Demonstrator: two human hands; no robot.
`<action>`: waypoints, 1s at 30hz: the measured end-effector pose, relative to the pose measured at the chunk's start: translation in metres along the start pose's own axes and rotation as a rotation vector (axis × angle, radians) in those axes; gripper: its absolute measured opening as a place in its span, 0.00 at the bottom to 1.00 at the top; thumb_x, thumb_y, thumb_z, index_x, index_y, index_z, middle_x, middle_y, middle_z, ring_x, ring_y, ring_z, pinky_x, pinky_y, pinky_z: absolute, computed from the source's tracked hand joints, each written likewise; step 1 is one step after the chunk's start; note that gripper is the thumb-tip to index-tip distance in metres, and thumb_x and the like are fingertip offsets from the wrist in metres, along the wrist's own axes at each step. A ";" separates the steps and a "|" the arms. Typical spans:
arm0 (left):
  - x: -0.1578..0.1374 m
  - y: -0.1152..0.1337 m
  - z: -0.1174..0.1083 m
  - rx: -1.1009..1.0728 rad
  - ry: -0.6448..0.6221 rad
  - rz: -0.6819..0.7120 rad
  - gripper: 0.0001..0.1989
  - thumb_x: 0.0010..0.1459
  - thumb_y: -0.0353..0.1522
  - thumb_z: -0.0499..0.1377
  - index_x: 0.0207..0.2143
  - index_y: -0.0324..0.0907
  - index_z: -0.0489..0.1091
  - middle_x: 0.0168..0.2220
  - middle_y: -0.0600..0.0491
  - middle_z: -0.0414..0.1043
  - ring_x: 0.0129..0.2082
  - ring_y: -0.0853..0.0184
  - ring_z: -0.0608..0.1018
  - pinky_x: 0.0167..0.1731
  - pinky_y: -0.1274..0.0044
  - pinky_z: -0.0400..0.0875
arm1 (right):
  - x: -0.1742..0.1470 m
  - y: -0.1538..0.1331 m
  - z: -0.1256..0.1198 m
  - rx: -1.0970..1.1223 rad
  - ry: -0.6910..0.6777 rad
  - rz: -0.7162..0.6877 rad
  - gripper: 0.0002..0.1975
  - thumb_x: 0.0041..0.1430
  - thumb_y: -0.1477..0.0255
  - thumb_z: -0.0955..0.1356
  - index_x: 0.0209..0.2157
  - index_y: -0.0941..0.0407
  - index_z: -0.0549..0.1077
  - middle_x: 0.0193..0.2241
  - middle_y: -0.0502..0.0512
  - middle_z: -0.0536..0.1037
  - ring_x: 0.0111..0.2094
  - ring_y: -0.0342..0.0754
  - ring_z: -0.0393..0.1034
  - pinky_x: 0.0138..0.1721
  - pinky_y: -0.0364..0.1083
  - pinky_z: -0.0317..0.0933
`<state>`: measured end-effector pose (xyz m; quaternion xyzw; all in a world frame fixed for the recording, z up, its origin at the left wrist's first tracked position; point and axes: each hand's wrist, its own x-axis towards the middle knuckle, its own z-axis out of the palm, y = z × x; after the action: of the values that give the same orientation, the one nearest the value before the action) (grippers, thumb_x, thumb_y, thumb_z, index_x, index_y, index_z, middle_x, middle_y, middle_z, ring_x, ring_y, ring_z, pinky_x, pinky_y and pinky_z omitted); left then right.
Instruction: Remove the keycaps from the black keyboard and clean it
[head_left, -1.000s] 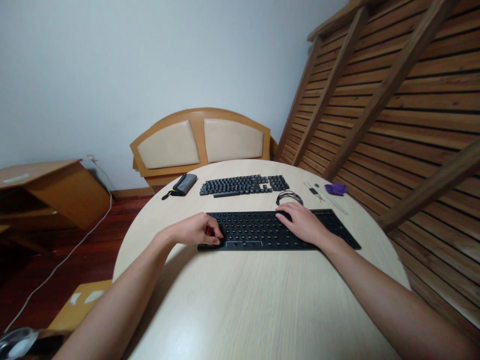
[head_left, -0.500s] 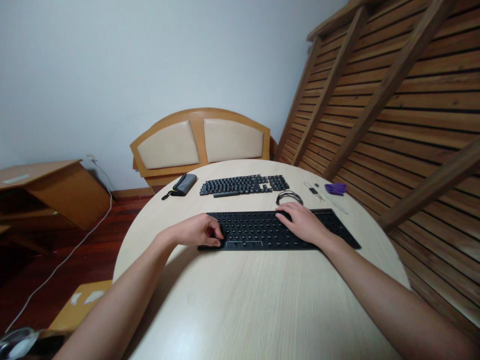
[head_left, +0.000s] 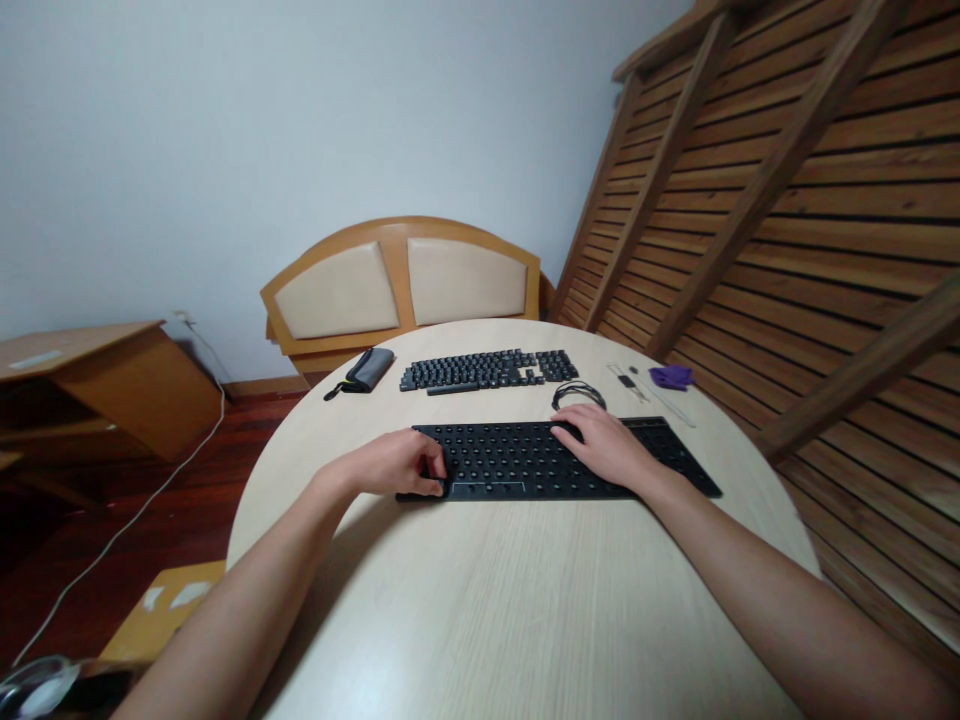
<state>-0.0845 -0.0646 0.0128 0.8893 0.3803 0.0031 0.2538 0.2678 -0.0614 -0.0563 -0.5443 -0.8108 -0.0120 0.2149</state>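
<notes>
A black keyboard base [head_left: 540, 462] without keycaps lies across the table, its rows of small switches bare. At its near left corner is my left hand [head_left: 405, 465], fingers curled down and pinched together. Whatever sits between those fingertips is too small and dark to make out. My right hand [head_left: 600, 442] rests on the right part of the base, its fingers over the far edge and the thumb on top. Behind the base, loose black keycaps [head_left: 480, 369] are laid out in keyboard order. A coiled black cable [head_left: 578, 394] lies just beyond my right hand.
A grey and black pouch [head_left: 370, 369] lies at the far left of the round pale table [head_left: 510, 600]. Toward the far right are a wire keycap puller [head_left: 627, 381], a thin pale stick [head_left: 679, 411] and a purple cloth [head_left: 671, 377]. A slatted wooden panel [head_left: 750, 200] leans at the right.
My left hand has shifted very slightly at the base's near left corner, its fingers still pinched. My right hand and the things on the table stay where they were.
</notes>
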 end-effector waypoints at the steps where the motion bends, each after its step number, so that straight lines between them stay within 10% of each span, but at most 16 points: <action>1: 0.000 0.000 0.000 0.005 0.001 0.002 0.08 0.52 0.34 0.65 0.34 0.40 0.78 0.30 0.54 0.79 0.27 0.69 0.75 0.27 0.79 0.63 | 0.000 0.000 0.000 -0.001 0.001 -0.001 0.17 0.69 0.62 0.61 0.47 0.57 0.77 0.50 0.61 0.78 0.53 0.58 0.70 0.56 0.58 0.63; 23: 0.005 0.013 -0.001 0.175 0.022 -0.121 0.07 0.49 0.35 0.68 0.33 0.48 0.82 0.33 0.55 0.83 0.33 0.63 0.80 0.27 0.77 0.61 | 0.002 0.002 0.003 -0.006 -0.003 -0.007 0.18 0.69 0.62 0.61 0.46 0.56 0.76 0.50 0.60 0.78 0.53 0.57 0.70 0.57 0.57 0.63; 30: 0.002 -0.006 0.000 -0.021 -0.032 0.026 0.12 0.52 0.40 0.67 0.36 0.43 0.81 0.33 0.53 0.81 0.29 0.67 0.78 0.28 0.79 0.65 | 0.001 0.001 0.000 -0.008 -0.007 0.003 0.18 0.68 0.62 0.61 0.47 0.55 0.77 0.50 0.60 0.78 0.53 0.57 0.70 0.56 0.58 0.63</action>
<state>-0.0868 -0.0600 0.0097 0.8914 0.3646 -0.0040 0.2693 0.2683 -0.0601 -0.0564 -0.5462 -0.8108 -0.0128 0.2099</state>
